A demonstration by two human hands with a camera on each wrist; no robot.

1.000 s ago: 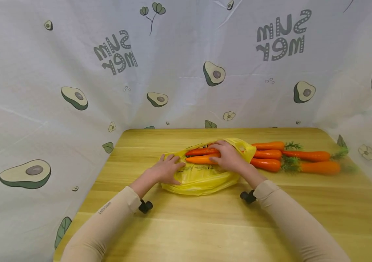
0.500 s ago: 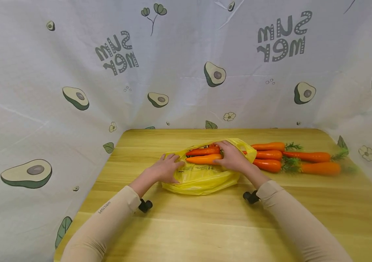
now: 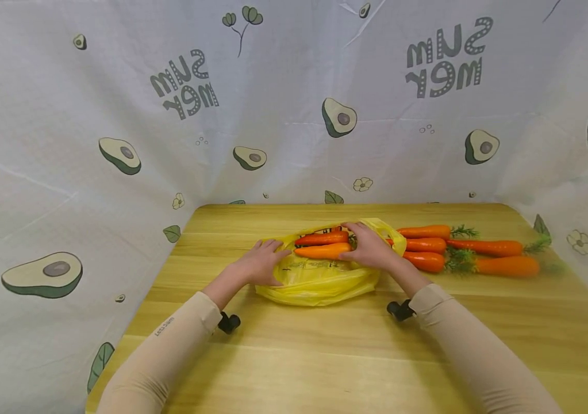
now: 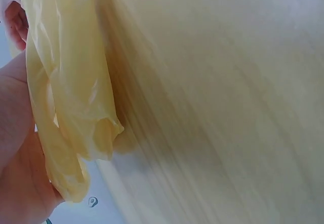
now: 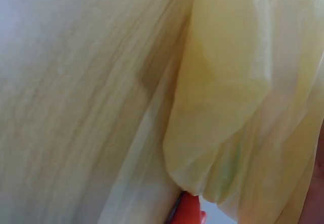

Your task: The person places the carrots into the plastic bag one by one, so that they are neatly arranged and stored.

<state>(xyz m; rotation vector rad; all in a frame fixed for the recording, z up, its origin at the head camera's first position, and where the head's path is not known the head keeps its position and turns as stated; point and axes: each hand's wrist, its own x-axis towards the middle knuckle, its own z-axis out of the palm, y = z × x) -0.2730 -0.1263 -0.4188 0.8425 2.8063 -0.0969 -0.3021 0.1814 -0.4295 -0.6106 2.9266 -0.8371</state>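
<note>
A yellow plastic bag lies mid-table with its mouth spread. Inside it, an orange carrot lies in front of a redder carrot, tips pointing left. My left hand is spread against the bag's left end, thumb and fingers apart. Bag film hangs beside its palm in the left wrist view. At the bag's right side, my right hand reaches inside the mouth with fingers spread, thumb near the orange carrot's thick end. The tops of the bagged carrots are partly hidden by this hand.
More carrots with green tops lie right of the bag, among them an upper carrot, a red carrot and an orange carrot. A white avocado-print cloth hangs behind and beside the wooden table.
My right hand has shifted slightly right off the bagged carrots, uncovering more of them. The left hand stays at the bag's left end, nearly still.
</note>
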